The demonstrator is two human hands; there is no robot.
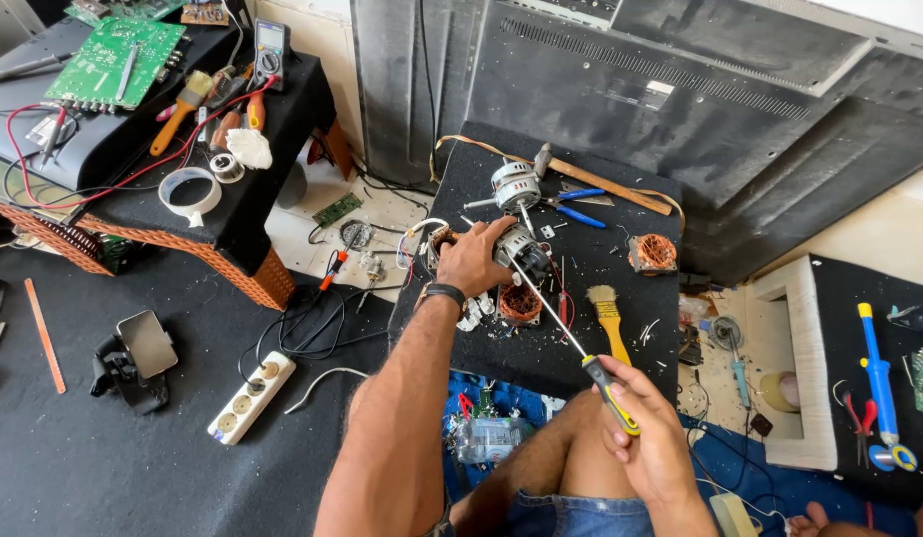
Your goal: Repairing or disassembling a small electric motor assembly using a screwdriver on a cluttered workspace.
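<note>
Left hand [473,257] is gripping the small motor [521,249] on the black table [641,298]; right hand [646,433] is closed around the screwdriver [566,328], tip meeting the motor. 1 loose copper coil [520,303] is lying just beside the motor. Risk: the long shaft is slipping off the screw if the motor is rocking, jabbing the left fingers.

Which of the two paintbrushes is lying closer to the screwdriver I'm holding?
The yellow-handled paintbrush on the black mat, just beside the screwdriver shaft. The other brush lies on the far left table.
</note>
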